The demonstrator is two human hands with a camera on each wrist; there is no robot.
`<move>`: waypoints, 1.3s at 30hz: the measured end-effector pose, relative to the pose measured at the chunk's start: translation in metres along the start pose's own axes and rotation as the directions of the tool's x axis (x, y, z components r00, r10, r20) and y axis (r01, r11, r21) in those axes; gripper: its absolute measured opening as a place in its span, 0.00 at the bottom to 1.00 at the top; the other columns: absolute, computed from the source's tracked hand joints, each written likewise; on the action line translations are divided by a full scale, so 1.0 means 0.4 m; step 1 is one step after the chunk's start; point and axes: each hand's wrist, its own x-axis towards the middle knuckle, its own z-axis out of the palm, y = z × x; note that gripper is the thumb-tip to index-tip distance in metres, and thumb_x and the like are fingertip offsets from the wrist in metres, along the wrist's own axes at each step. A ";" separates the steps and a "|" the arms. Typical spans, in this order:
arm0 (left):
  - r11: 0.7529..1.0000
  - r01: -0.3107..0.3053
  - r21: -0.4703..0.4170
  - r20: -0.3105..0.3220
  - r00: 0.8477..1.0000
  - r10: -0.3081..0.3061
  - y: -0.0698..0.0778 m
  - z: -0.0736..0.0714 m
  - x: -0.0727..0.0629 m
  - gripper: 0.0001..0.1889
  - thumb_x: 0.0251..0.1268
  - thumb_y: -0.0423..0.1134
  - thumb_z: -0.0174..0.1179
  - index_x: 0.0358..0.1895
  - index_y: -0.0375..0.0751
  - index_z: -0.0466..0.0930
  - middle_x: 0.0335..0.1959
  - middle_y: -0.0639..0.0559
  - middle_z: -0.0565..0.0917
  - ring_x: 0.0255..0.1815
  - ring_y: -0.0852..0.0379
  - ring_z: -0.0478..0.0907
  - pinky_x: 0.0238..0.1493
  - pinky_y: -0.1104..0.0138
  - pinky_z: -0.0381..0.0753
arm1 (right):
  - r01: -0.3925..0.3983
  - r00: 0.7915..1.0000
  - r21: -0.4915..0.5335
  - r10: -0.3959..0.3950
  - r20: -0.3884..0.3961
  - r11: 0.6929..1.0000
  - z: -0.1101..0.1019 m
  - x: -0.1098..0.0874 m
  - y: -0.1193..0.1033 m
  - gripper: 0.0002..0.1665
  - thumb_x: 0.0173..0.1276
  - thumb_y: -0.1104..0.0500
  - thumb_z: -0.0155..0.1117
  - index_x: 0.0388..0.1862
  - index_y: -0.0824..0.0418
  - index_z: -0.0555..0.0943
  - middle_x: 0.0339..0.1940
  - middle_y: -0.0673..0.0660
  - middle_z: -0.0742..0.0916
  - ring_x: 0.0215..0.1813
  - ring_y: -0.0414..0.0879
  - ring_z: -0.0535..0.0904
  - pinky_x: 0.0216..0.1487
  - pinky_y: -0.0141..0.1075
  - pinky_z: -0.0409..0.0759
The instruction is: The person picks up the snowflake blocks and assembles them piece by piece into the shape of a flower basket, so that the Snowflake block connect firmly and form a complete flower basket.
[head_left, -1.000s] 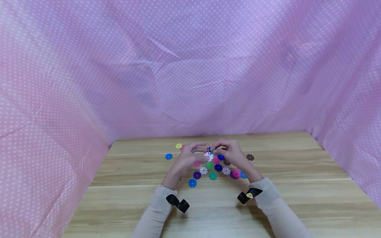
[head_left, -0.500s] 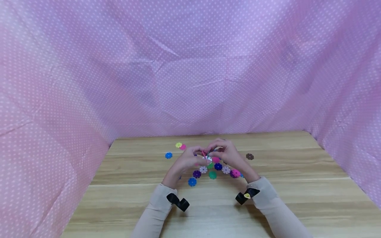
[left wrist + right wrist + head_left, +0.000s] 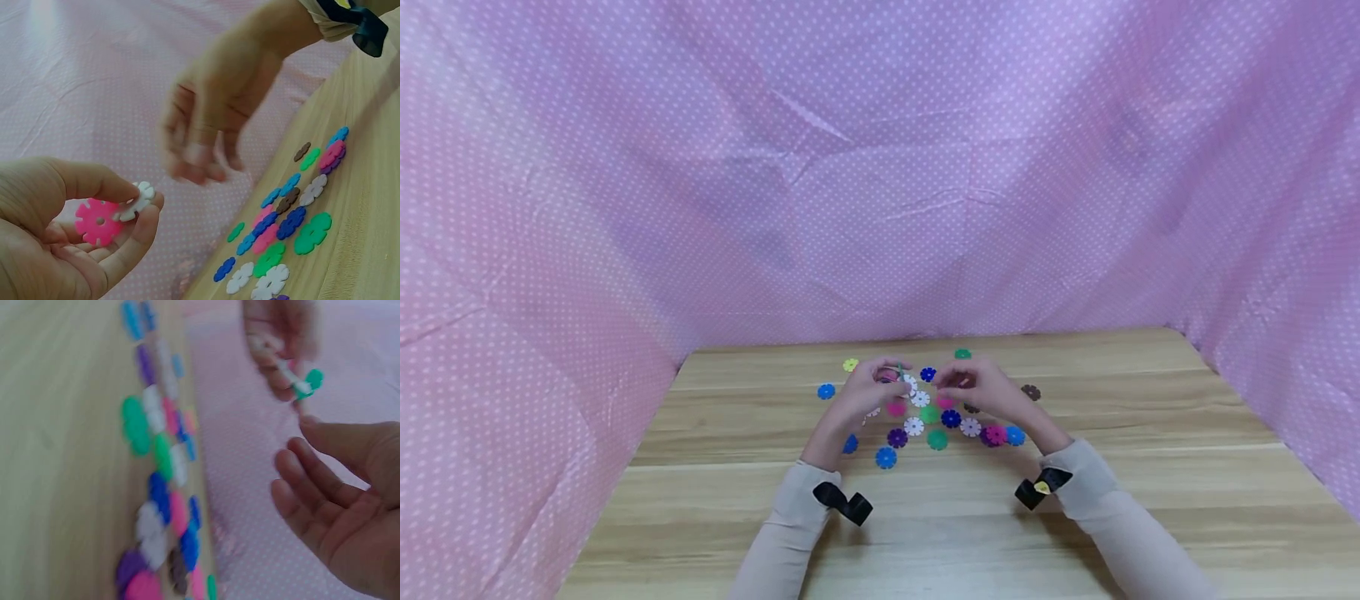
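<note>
My left hand (image 3: 861, 398) pinches a white notched snowflake disc (image 3: 137, 200) between thumb and fingers, raised above the table. A pink disc (image 3: 97, 222) is joined to it edge to edge. In the right wrist view a green disc (image 3: 314, 379) sits at the outer end of the same small assembly. Apart from it, to the right, my right hand (image 3: 988, 392) hovers with loosely bent fingers; nothing shows between them in either wrist view. The right wrist view is blurred.
Many loose snowflake discs lie under and around the hands, among them a blue disc (image 3: 886, 458), a green disc (image 3: 937, 440) and a brown disc (image 3: 1032, 392). A pink dotted cloth (image 3: 880, 208) rises behind the wooden table (image 3: 940, 533).
Both hands were together at the discs; now the right hand has let go and drawn away to the right. The left hand has moved slightly left with the joined discs, now including the green one.
</note>
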 end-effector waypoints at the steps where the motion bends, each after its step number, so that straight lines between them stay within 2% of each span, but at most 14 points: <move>1: 1.000 0.004 -0.013 -0.003 1.000 -0.004 0.000 -0.001 0.001 0.19 0.66 0.33 0.65 0.60 0.42 0.81 0.43 0.48 0.81 0.48 0.44 0.82 0.55 0.49 0.82 | 0.001 0.999 -0.023 0.000 0.048 1.000 0.000 -0.003 0.008 0.09 0.69 0.66 0.69 0.46 0.67 0.86 0.41 0.60 0.89 0.41 0.42 0.84 0.41 0.31 0.85; 4: 1.000 0.000 -0.028 0.002 1.000 0.001 -0.002 -0.003 0.004 0.19 0.68 0.33 0.63 0.61 0.41 0.78 0.43 0.47 0.79 0.48 0.41 0.83 0.56 0.48 0.83 | 0.018 0.983 -0.070 -0.005 0.181 0.997 0.007 -0.009 0.033 0.08 0.68 0.67 0.69 0.45 0.68 0.85 0.39 0.59 0.90 0.38 0.41 0.83 0.40 0.30 0.84; 7: 0.999 -0.007 -0.036 0.005 1.000 0.007 -0.005 -0.003 0.007 0.19 0.69 0.33 0.62 0.62 0.40 0.77 0.43 0.47 0.78 0.44 0.49 0.82 0.53 0.51 0.83 | 0.027 0.961 -0.090 -0.001 0.275 0.996 0.018 -0.011 0.049 0.07 0.68 0.68 0.69 0.44 0.68 0.85 0.36 0.58 0.88 0.37 0.39 0.81 0.39 0.29 0.82; 10: 0.999 -0.015 -0.043 0.003 1.000 0.015 -0.007 -0.002 0.009 0.20 0.70 0.33 0.60 0.64 0.38 0.75 0.42 0.48 0.77 0.43 0.52 0.81 0.51 0.55 0.82 | 0.028 0.946 -0.105 0.007 0.323 0.994 0.027 -0.013 0.057 0.07 0.67 0.68 0.69 0.43 0.67 0.86 0.33 0.57 0.87 0.35 0.39 0.79 0.37 0.28 0.80; 13: 0.998 -0.023 -0.054 0.003 1.000 0.023 -0.009 -0.002 0.009 0.21 0.71 0.33 0.58 0.66 0.36 0.72 0.41 0.50 0.76 0.47 0.47 0.81 0.53 0.53 0.81 | 0.026 0.939 -0.125 0.019 0.344 0.992 0.035 -0.015 0.056 0.09 0.66 0.67 0.71 0.45 0.66 0.87 0.33 0.56 0.86 0.35 0.38 0.77 0.37 0.28 0.78; 18: 0.995 -0.036 -0.098 0.019 0.999 0.038 -0.011 -0.006 0.011 0.23 0.72 0.33 0.56 0.68 0.37 0.69 0.39 0.52 0.73 0.56 0.35 0.78 0.62 0.44 0.78 | 0.016 0.932 -0.173 0.048 0.360 0.985 0.047 -0.016 0.053 0.12 0.65 0.64 0.74 0.47 0.63 0.88 0.31 0.52 0.84 0.33 0.37 0.74 0.36 0.28 0.76; 22: 0.992 -0.033 -0.121 0.024 0.999 0.036 -0.018 -0.010 0.012 0.21 0.72 0.33 0.56 0.66 0.42 0.70 0.36 0.52 0.75 0.58 0.32 0.76 0.63 0.42 0.77 | 0.003 0.931 -0.194 0.069 0.359 0.981 0.055 -0.019 0.057 0.13 0.64 0.64 0.74 0.48 0.62 0.88 0.32 0.51 0.84 0.34 0.39 0.74 0.37 0.28 0.76; 26: 0.991 -0.025 -0.134 0.026 0.999 0.029 -0.023 -0.014 0.011 0.21 0.72 0.33 0.57 0.65 0.46 0.72 0.37 0.52 0.76 0.60 0.31 0.76 0.64 0.42 0.77 | -0.007 0.938 -0.195 0.074 0.338 0.981 0.059 -0.026 0.057 0.12 0.62 0.64 0.76 0.45 0.60 0.87 0.34 0.51 0.83 0.37 0.43 0.75 0.39 0.29 0.76; 29: 0.991 -0.023 -0.130 0.024 0.999 0.026 -0.026 -0.016 0.011 0.21 0.71 0.33 0.57 0.66 0.47 0.73 0.39 0.51 0.76 0.60 0.31 0.76 0.64 0.42 0.77 | -0.022 0.945 -0.164 0.074 0.318 0.986 0.060 -0.032 0.054 0.11 0.61 0.66 0.76 0.42 0.59 0.86 0.35 0.52 0.84 0.38 0.44 0.77 0.40 0.29 0.78; 35: 0.994 -0.021 -0.110 0.014 1.000 0.023 -0.033 -0.015 0.009 0.22 0.72 0.34 0.56 0.67 0.47 0.72 0.43 0.49 0.74 0.57 0.37 0.79 0.63 0.44 0.78 | -0.037 0.961 -0.035 0.045 0.272 0.999 0.056 -0.037 0.053 0.10 0.61 0.72 0.72 0.39 0.63 0.84 0.39 0.58 0.87 0.40 0.48 0.82 0.42 0.32 0.83; 39: 0.994 -0.028 -0.103 0.021 0.999 0.030 -0.032 -0.013 0.010 0.23 0.72 0.34 0.56 0.68 0.45 0.71 0.42 0.50 0.72 0.54 0.40 0.78 0.63 0.44 0.78 | -0.040 0.981 0.043 0.031 0.191 0.998 0.039 -0.024 0.053 0.08 0.63 0.72 0.70 0.40 0.67 0.85 0.42 0.63 0.88 0.39 0.48 0.85 0.42 0.33 0.86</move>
